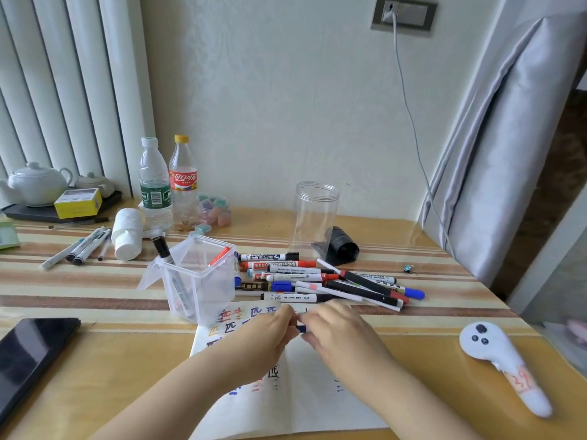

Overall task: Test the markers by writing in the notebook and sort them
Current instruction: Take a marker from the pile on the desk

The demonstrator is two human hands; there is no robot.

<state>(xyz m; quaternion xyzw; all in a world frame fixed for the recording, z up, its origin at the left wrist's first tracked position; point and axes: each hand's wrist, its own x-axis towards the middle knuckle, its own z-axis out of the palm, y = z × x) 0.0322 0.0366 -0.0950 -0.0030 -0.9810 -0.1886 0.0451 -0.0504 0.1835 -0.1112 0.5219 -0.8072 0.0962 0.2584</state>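
**Uncapping the blue marker**

Over the notebook, our left hand and right hand both pinch one blue marker. We should pull straight apart, keeping the cap. Beyond lie the marker pile and clear tub.

markers behind notebook, tub left

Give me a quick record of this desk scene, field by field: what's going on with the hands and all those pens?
left hand: grips one end of a marker
right hand: grips the other end
marker: blue part shows between the hands, above the notebook
notebook: open, with coloured test marks
marker pile: loose on the table behind the notebook
plastic box: holds a few markers
clear jar: upright behind the pile
phone: lying at left
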